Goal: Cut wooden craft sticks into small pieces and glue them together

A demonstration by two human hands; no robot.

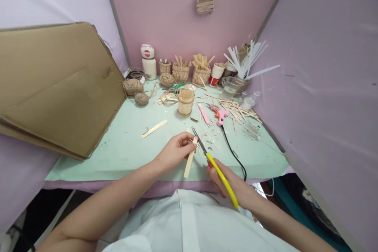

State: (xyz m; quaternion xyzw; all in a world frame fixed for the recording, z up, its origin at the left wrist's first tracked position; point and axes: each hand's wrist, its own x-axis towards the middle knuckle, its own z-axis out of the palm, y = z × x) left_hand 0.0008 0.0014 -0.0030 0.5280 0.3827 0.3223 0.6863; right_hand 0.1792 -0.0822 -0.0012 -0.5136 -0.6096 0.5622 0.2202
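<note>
My left hand (179,150) is closed, pinching a flat pale wooden strip (189,162) near its upper end. The strip slants down toward the table's front edge. Scissors with yellow handles (221,177) are in my right hand (224,179), whose fingers are partly hidden behind them. Their metal blades (200,140) point up and left, close beside the strip's upper end; I cannot tell whether they touch it. Beyond my hands stands a small round wooden cup (186,103). Another wooden strip (154,128) lies on the table to the left.
A pink glue gun (219,114) with a black cord and a pink craft knife (203,115) lie to the right of the cup. Loose sticks (239,110) are scattered farther right. Twine balls (133,86) and stick-filled baskets (180,73) stand behind. Large cardboard (59,86) leans left.
</note>
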